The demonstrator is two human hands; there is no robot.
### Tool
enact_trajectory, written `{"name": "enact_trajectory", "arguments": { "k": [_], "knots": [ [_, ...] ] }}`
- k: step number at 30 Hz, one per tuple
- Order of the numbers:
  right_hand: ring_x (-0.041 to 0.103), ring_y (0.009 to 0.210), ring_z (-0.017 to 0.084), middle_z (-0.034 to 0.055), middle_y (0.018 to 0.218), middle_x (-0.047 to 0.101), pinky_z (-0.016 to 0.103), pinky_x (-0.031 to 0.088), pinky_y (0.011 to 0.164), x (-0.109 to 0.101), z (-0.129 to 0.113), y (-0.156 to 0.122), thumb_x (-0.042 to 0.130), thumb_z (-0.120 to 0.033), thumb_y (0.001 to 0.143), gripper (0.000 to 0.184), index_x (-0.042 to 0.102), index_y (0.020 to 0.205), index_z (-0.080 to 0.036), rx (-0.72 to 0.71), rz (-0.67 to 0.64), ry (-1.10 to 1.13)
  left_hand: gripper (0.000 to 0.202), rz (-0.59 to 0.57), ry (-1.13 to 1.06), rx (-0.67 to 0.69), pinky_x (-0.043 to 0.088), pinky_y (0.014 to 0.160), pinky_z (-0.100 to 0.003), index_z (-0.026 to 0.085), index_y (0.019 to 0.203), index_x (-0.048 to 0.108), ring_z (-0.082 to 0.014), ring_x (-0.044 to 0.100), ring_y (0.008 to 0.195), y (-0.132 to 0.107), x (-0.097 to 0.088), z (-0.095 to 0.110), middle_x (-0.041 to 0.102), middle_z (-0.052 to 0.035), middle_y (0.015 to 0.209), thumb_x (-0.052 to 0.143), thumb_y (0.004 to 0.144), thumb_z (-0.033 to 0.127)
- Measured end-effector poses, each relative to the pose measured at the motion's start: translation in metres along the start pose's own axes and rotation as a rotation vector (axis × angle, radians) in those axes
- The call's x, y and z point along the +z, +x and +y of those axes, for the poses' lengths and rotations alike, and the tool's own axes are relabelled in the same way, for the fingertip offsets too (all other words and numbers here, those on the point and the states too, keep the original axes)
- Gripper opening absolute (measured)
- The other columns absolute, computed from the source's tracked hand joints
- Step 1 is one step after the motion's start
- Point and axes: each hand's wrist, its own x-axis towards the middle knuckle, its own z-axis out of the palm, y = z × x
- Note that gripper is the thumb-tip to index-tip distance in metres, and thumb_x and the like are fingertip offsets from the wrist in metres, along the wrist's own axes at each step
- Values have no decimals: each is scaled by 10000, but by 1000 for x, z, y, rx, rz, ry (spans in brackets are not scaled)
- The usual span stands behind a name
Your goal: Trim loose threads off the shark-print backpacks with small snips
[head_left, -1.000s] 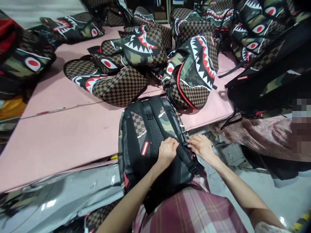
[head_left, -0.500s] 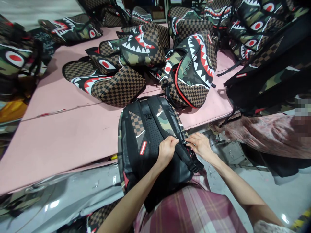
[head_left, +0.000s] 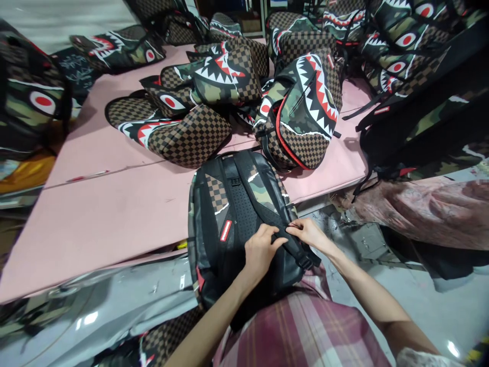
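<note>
A black backpack (head_left: 244,204) with checkered and camouflage panels lies back side up, propped between the table edge and my plaid-covered lap. My left hand (head_left: 263,250) rests on its lower back panel beside the right-hand shoulder strap (head_left: 292,247); thumb and forefinger are apart with nothing visible between them. At the pack's right side edge, my right hand (head_left: 310,234) has thumb and forefinger pinched together by the strap. What lies in that pinch is too small to make out. A strap buckle (head_left: 305,262) hangs just below.
Several shark-mouth backpacks (head_left: 191,135) lie across the pink table (head_left: 114,214), one upright backpack (head_left: 305,112) close ahead. More bags (head_left: 405,51) are piled at the right, near a person's patterned clothing (head_left: 424,209). Another backpack (head_left: 38,102) stands at the left.
My left hand has moved slightly down, and its thumb and forefinger have come apart from a pinch. The right hand stays at the pack's side edge, its fingers drawn slightly inward.
</note>
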Motion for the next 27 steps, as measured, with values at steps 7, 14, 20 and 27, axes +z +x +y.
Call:
{"name": "enact_trajectory", "arguments": {
  "k": [7, 14, 20, 27],
  "knots": [
    [417, 473, 91, -39, 515, 477, 209, 297, 462, 11, 8, 6, 538, -407, 757, 292, 578, 640, -142, 18, -62, 137, 208, -49, 62, -9, 353, 590, -243, 184, 764, 595, -141, 554, 692, 8, 12, 6, 586, -24, 802, 439, 866, 276],
    [535, 823, 185, 67, 926, 620, 290, 361, 708, -16, -12, -17, 528, -371, 842, 295, 561, 1049, -164, -433, 319, -579, 201, -102, -486, -172, 365, 579, -238, 166, 667, 543, -123, 500, 582, 17, 13, -13, 522, 7, 632, 481, 795, 308],
    [468, 759, 174, 59, 809, 611, 315, 268, 654, -13, -26, -21, 470, -243, 894, 161, 604, 934, -163, -750, 286, -1030, 233, -85, -515, -170, 346, 573, -239, 167, 641, 548, -118, 482, 580, 15, 12, -10, 499, 11, 629, 462, 790, 324],
    [473, 724, 170, 45, 766, 613, 317, 269, 642, -5, -24, -18, 451, -187, 896, 170, 619, 914, -166, -794, 305, -1060, 235, -64, -428, -120, 363, 594, -239, 171, 624, 550, -124, 494, 624, 16, 9, -3, 515, 1, 651, 450, 792, 303]
  ]
}}
